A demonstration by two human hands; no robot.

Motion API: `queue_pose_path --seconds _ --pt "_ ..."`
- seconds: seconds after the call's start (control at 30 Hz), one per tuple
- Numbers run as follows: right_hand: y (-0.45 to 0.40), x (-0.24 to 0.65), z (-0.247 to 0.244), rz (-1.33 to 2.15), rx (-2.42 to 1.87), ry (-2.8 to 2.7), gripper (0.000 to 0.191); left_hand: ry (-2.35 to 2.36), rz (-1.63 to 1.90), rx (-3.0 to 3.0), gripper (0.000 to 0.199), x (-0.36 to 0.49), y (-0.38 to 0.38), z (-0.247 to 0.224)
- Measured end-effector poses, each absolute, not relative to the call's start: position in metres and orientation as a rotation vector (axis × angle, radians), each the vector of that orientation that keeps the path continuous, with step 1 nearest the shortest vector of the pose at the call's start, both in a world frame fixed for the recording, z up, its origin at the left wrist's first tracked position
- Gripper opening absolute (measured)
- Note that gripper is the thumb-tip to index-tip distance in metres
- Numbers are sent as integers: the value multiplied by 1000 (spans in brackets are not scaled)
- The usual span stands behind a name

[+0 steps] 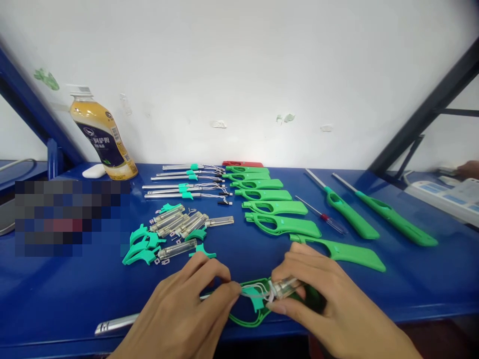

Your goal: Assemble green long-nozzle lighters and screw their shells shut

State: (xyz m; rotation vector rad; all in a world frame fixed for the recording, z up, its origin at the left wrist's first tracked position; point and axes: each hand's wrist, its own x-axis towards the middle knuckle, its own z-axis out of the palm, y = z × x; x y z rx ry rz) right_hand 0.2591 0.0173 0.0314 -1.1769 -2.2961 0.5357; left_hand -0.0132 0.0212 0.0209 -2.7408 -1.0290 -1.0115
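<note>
At the table's front edge, my right hand (329, 294) is closed around a clear lighter fuel tank (286, 287). My left hand (187, 304) pinches the thin white wires (256, 287) that run toward the tank's end. Beneath both hands lies an open green lighter casing (247, 323), partly covered, with a teal trigger (256, 299) in it. A metal lighter tube (118, 323) sticks out to the left from under my left hand. Just beyond my right hand rests another green casing half (354, 253).
Loose teal triggers (141, 249) and clear fuel tanks (177, 249) lie left of centre. Behind them are metal tubes with wires (183, 188). Several green casings (277, 207) form a column. A screwdriver (327, 219), two long lighters (396, 217) and a bottle (103, 137) stand around.
</note>
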Motion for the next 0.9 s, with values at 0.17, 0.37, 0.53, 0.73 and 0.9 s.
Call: queue_pose_path --seconds 0.17,0.37,0.53,0.73,0.9 --pt "18 260 30 592 -1161 -2277 18 -998 -1034 -2711 27 -11 24 21" --pt "19 258 30 685 -1213 -2233 21 -992 -1028 -2696 27 -9 24 24" --pt "20 257 30 692 -1222 -2229 22 -979 -1032 -2687 28 -8 24 24" --pt "18 259 31 760 -1227 -2241 21 -964 -1023 -2704 30 -8 26 20" --pt "17 258 33 909 -1337 -2180 20 -971 -1043 -2792 27 -8 26 20"
